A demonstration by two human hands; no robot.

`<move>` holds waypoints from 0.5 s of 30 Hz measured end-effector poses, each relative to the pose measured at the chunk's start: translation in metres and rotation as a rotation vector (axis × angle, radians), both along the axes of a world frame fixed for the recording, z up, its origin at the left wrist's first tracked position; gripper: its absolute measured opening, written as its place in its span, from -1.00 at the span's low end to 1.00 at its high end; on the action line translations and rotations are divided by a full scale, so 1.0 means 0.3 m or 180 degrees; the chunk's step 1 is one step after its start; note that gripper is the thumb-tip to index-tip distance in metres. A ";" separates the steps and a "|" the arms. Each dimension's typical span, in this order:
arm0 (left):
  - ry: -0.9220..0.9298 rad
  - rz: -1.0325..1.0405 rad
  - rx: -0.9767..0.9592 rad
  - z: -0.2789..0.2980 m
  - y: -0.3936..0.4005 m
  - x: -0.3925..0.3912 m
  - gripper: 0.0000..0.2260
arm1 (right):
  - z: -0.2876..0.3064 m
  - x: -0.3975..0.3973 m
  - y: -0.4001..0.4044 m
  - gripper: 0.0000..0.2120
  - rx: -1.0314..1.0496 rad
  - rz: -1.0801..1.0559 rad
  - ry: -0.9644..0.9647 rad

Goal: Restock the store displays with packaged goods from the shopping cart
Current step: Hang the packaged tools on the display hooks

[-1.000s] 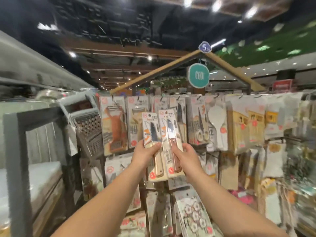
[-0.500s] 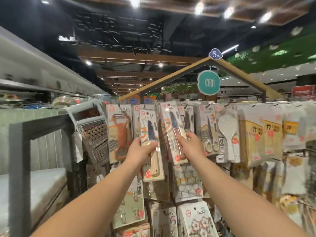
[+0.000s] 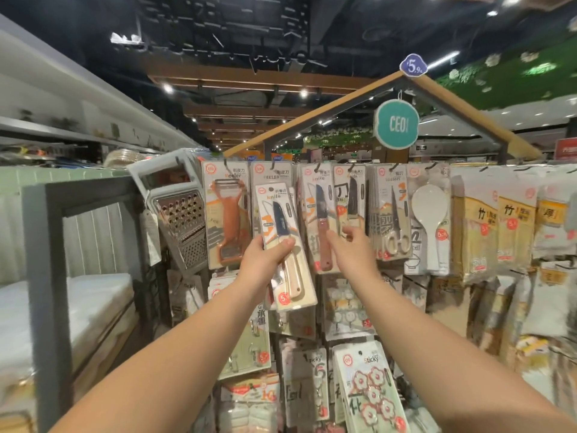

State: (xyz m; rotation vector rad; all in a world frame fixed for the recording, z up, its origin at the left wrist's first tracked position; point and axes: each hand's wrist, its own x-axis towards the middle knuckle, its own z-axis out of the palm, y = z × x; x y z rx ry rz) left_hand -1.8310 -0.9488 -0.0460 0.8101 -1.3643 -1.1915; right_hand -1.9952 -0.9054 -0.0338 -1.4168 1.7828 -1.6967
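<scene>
My left hand (image 3: 263, 260) grips a carded knife pack with a pale wooden handle (image 3: 281, 214), held up and tilted in front of the hanging display. My right hand (image 3: 354, 251) pinches the lower right edge of a second knife pack with a reddish-brown handle (image 3: 318, 214). That pack hangs straight in the top row, its top at a peg (image 3: 318, 166). The two hands are about a hand's width apart. No shopping cart is in view.
The top row also holds peeler packs (image 3: 226, 214), another knife pack (image 3: 352, 198), scissors (image 3: 392, 220) and a rice paddle (image 3: 429, 220). A metal grater (image 3: 181, 220) hangs at the left, by a grey frame (image 3: 46, 245). Sticky-hook packs (image 3: 368, 389) hang lower down.
My right hand has raised the brown-handled knife pack up and to the right, and it now hangs in the top row. My left hand still holds the pale-handled pack.
</scene>
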 end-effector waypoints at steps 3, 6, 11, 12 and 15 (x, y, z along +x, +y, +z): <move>0.0076 0.0088 0.0043 -0.003 0.017 0.001 -0.71 | -0.063 0.019 0.046 -0.76 0.0107 0.0781 -0.0098; 0.0060 0.0129 0.0090 -0.023 0.029 -0.009 -0.66 | -0.090 0.033 0.091 -0.89 0.0455 0.1318 -0.0269; 0.0105 0.0033 0.0060 -0.018 0.066 -0.056 -0.73 | -0.113 0.029 0.125 -0.75 0.0678 0.1478 -0.0144; 0.0106 0.0019 0.0052 -0.015 0.074 -0.065 -0.74 | -0.113 0.029 0.131 -0.78 0.0655 0.1448 -0.0140; 0.0257 -0.0044 0.0206 -0.003 0.091 -0.092 -0.75 | -0.109 0.028 0.134 -0.83 0.0433 0.1150 -0.0469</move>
